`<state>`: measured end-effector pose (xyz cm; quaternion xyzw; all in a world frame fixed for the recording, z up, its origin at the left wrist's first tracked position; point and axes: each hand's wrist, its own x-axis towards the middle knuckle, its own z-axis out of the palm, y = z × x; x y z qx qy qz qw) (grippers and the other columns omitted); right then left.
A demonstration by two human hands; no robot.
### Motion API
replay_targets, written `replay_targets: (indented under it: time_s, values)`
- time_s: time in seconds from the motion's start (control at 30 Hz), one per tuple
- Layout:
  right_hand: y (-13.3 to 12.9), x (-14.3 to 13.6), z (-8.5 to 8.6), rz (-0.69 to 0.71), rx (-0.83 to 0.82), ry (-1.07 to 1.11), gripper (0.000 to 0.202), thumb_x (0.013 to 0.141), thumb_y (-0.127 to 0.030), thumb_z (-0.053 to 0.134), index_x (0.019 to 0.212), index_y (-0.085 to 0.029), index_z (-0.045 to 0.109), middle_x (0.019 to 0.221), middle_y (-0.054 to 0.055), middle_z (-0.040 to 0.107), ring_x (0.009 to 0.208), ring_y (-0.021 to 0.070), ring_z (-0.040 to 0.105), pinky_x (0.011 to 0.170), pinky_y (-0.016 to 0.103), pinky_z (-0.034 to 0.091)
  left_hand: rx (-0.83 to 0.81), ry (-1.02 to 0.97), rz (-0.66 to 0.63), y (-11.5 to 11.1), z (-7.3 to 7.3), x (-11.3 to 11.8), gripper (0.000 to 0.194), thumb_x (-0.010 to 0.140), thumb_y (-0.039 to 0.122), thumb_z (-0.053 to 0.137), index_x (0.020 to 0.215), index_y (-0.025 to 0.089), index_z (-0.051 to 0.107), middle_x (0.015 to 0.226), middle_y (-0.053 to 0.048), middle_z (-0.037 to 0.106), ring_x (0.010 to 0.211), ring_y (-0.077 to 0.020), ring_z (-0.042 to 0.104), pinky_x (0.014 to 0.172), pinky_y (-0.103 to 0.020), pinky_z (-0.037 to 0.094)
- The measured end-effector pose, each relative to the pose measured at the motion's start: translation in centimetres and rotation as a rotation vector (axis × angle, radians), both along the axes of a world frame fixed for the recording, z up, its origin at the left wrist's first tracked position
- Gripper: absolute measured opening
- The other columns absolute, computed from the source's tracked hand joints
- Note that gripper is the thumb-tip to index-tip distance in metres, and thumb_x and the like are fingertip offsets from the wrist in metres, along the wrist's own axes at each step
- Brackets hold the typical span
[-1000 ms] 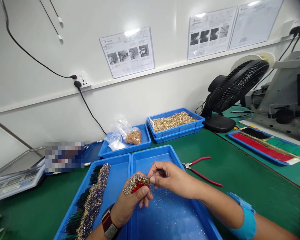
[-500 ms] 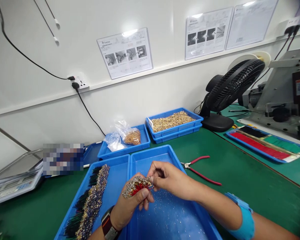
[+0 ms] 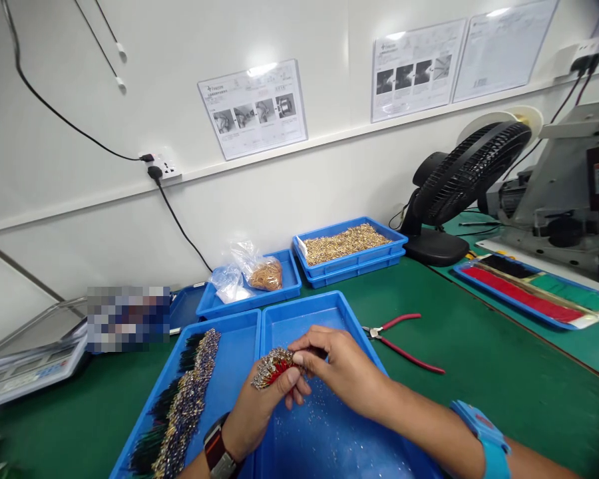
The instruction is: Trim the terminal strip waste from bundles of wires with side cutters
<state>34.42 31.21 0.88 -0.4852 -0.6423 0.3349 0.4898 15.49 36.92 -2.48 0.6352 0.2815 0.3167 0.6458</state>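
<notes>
A fanned bundle of red pieces with shiny metal ends (image 3: pixel 274 367) is held in my left hand (image 3: pixel 259 406), thumb pressed across its lower side. My right hand (image 3: pixel 329 362) pinches at the bundle's right edge, thumb and forefinger together; whatever lies between those fingertips is too small to make out. Both hands are above a blue tray (image 3: pixel 324 432) with small bright specks on its bottom. Left of it, another blue tray (image 3: pixel 239 339) holds rows of dark green bundles with metallic tips (image 3: pixel 184 406).
Red-handled pliers (image 3: pixel 412 356) lie open right of the trays. Behind are a tray with plastic bags (image 3: pixel 292 289), stacked trays of gold parts (image 3: pixel 347 246) and a black fan (image 3: pixel 464 179). A tray of coloured strips (image 3: pixel 529 293) sits at right, a scale (image 3: pixel 34 376) at left.
My right hand has shifted slightly left over the bundle, its fingers closer to the metal ends. The bundle in my left hand has moved slightly right and up.
</notes>
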Motion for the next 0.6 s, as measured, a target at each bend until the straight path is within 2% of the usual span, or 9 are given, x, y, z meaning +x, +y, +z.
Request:
replay_targets:
  time_s: [0.1,0.23,0.37,0.43,0.5,0.6]
  values:
    - [-0.1,0.1,0.0,0.006,0.023,-0.048,0.022,0.101,-0.03,0.064,0.108,-0.024,0.084,0.102,0.006,0.079,0.1,0.0244,0.072,0.095,0.037,0.051,0.001,0.004,0.002,-0.1,0.0,0.0,0.047,0.088,0.06,0.082,0.079,0.014,0.076,0.071,-0.007,0.075,0.06,-0.014,0.062,0.057,-0.024,0.045]
    - [0.0,0.6,0.1,0.024,0.016,-0.079,0.032,0.105,-0.037,0.058,0.12,-0.022,0.082,0.106,0.007,0.08,0.097,0.0244,0.073,0.093,0.038,0.053,0.015,0.006,0.009,-0.2,0.1,0.0,0.045,0.089,0.057,0.082,0.081,0.014,0.076,0.072,-0.007,0.076,0.062,-0.0146,0.063,0.059,-0.024,0.046]
    - [-0.1,0.7,0.6,0.042,0.037,-0.132,0.03,0.105,-0.032,0.057,0.112,-0.021,0.083,0.107,0.009,0.079,0.102,0.0256,0.071,0.096,0.038,0.051,-0.002,-0.006,-0.023,-0.1,0.2,0.1,0.046,0.091,0.058,0.08,0.081,0.013,0.077,0.071,-0.007,0.075,0.062,-0.0161,0.066,0.059,-0.025,0.049]
    - [-0.2,0.9,1.0,0.071,0.037,-0.153,0.031,0.106,-0.032,0.054,0.111,-0.021,0.083,0.105,0.009,0.078,0.101,0.025,0.07,0.097,0.038,0.051,-0.022,-0.011,-0.034,-0.2,0.2,0.1,0.048,0.091,0.058,0.079,0.077,0.013,0.076,0.069,-0.007,0.073,0.057,-0.0147,0.064,0.054,-0.024,0.046]
    - [-0.2,1.2,1.3,0.081,0.02,-0.158,0.034,0.108,-0.035,0.051,0.118,-0.021,0.081,0.106,0.008,0.077,0.097,0.0237,0.07,0.097,0.039,0.051,-0.043,-0.015,-0.023,-0.2,0.3,0.1,0.049,0.09,0.059,0.08,0.075,0.013,0.075,0.067,-0.006,0.071,0.052,-0.0124,0.061,0.049,-0.022,0.041]
    - [0.0,1.7,1.5,0.09,-0.016,-0.157,0.036,0.107,-0.037,0.052,0.124,-0.018,0.078,0.105,0.008,0.077,0.089,0.0223,0.07,0.089,0.037,0.054,-0.082,-0.032,0.001,-0.1,0.5,0.1,0.051,0.088,0.061,0.081,0.073,0.013,0.075,0.065,-0.005,0.069,0.049,-0.0102,0.058,0.045,-0.019,0.036]
